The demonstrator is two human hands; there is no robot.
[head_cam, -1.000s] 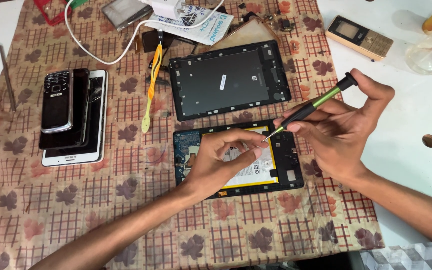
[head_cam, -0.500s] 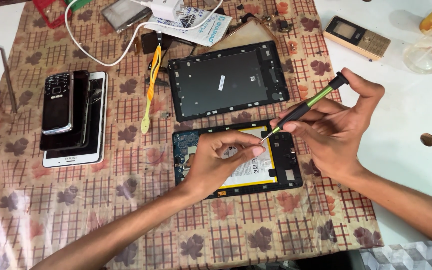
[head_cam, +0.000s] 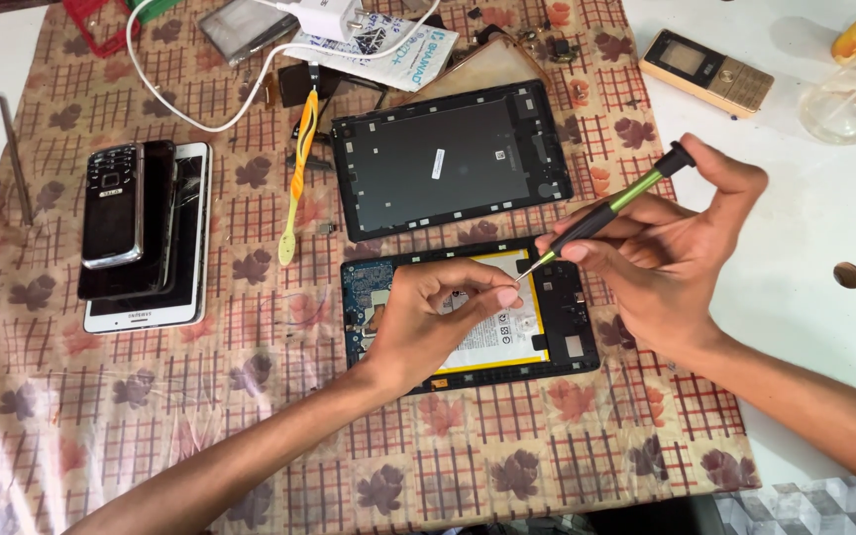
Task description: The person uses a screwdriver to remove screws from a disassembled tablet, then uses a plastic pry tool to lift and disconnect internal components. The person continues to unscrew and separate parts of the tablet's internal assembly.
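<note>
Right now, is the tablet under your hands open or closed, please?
Open: the tablet shows its battery and circuit board; the back cover lies apart.

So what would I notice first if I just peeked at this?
Probably the opened tablet in the middle, its yellow-edged battery showing. The right hand points a green-and-black screwdriver at it while the left hand rests on it. The tablet's black back cover lies just above.

Opened tablet [head_cam: 468,312]: back off, lying flat on the worktop, black frame, blue circuit board at its left end, yellow-edged white battery in the middle. Small screwdriver [head_cam: 606,213]: black and green handle, slanted, cap up to the right, thin tip down-left just over the battery's upper edge.
</note>
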